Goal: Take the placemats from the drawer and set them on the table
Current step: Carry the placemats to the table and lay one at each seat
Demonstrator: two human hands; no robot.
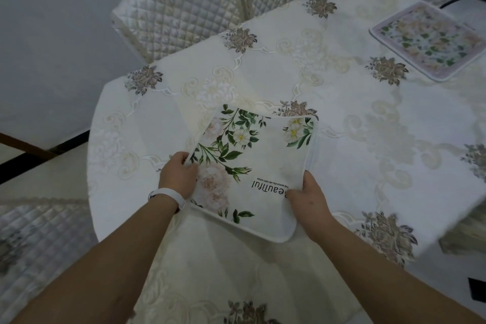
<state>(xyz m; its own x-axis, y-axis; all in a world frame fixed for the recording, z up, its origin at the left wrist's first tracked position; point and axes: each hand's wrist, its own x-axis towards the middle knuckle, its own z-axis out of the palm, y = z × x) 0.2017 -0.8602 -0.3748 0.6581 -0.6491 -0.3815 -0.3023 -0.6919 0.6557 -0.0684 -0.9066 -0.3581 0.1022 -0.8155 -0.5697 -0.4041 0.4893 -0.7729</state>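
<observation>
1. A person stands at a round table (342, 139) draped in a white embroidered tablecloth (302, 66) and holds a floral placemat (252, 166) by two opposite edges.
2. The left hand (178, 176), with a white wristband (165, 196) on the wrist, grips the mat's left edge, its fingers curled round the border.
3. The right hand (306, 202) pinches the right edge. The thumb lies on top by the printed word "Beautiful", and the fingers are hidden beneath the mat.
4. The mat is over the near side of the table, its far edge curling up slightly. Whether it rests on the cloth or hangs just above it cannot be told.
5. A second placemat (431, 39), with a pale floral print, lies flat at the far right of the table, well apart from the first. A black cable (457, 0) shows just behind it.
6. Quilted chairs (178, 10) stand at the far side of the table.
</observation>
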